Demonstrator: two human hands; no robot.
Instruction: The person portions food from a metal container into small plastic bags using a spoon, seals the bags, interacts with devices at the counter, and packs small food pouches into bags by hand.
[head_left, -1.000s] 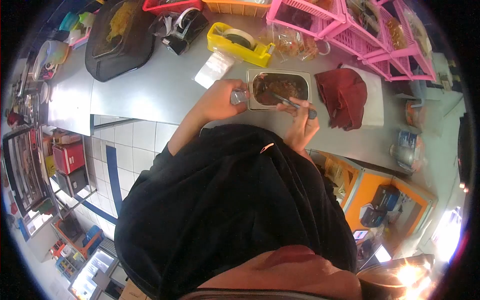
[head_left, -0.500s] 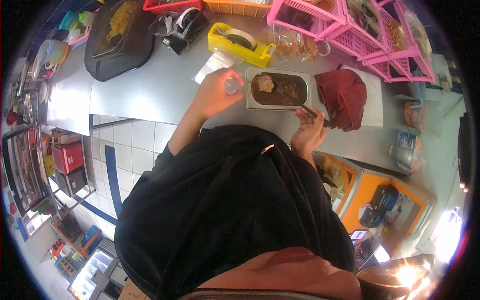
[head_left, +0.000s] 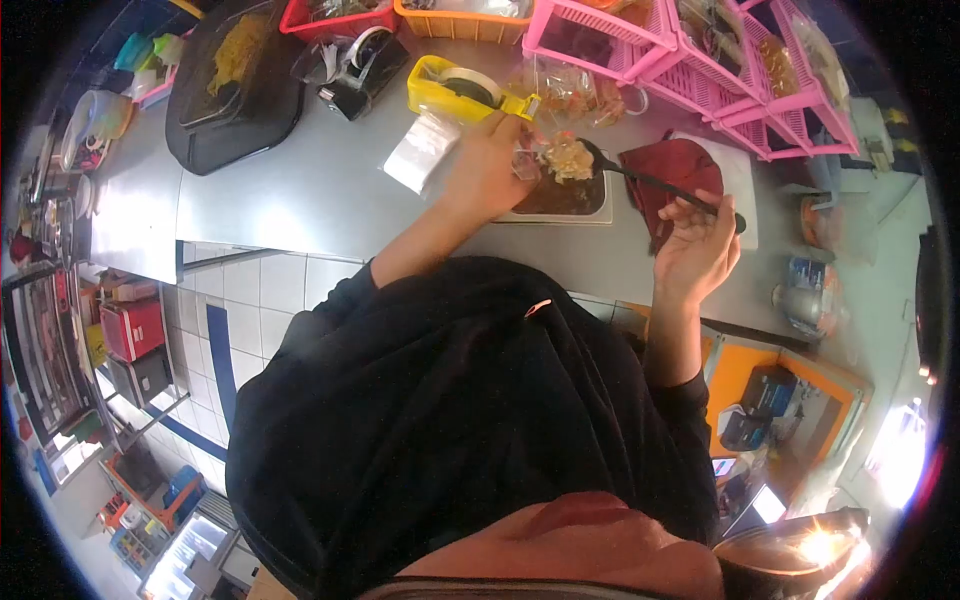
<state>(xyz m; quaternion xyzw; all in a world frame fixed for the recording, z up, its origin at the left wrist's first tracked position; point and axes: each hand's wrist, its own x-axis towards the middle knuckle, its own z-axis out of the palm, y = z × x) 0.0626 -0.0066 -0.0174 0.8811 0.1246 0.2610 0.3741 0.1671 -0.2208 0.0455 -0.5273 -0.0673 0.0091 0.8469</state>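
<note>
My right hand [head_left: 698,245] is closed around the handle of a black spoon [head_left: 655,185], raised over a metal food pan [head_left: 560,219]. A chunky tan lump of food [head_left: 567,160] sits on the spoon's bowl. Close beside it, my left hand [head_left: 485,165] pinches a small clear plastic bag [head_left: 524,163]; the bag's mouth is near the food, but I cannot tell whether they touch. Dark brown sauce lies in the pan, partly hidden by the spoon and hand. A dark red cloth [head_left: 640,210] lies right of the pan, behind the spoon handle.
A stack of clear bags [head_left: 420,152] lies left of my left hand. Behind stand a yellow tape dispenser [head_left: 428,92], pink baskets [head_left: 640,58] and an orange basket [head_left: 470,25]. A black tray [head_left: 235,125] with a covered container is at the far left.
My right hand has lifted the spoon with the food out of the pan, moving right and tilting it. My left hand has moved right and forward with the bag, over the pan's left side.
</note>
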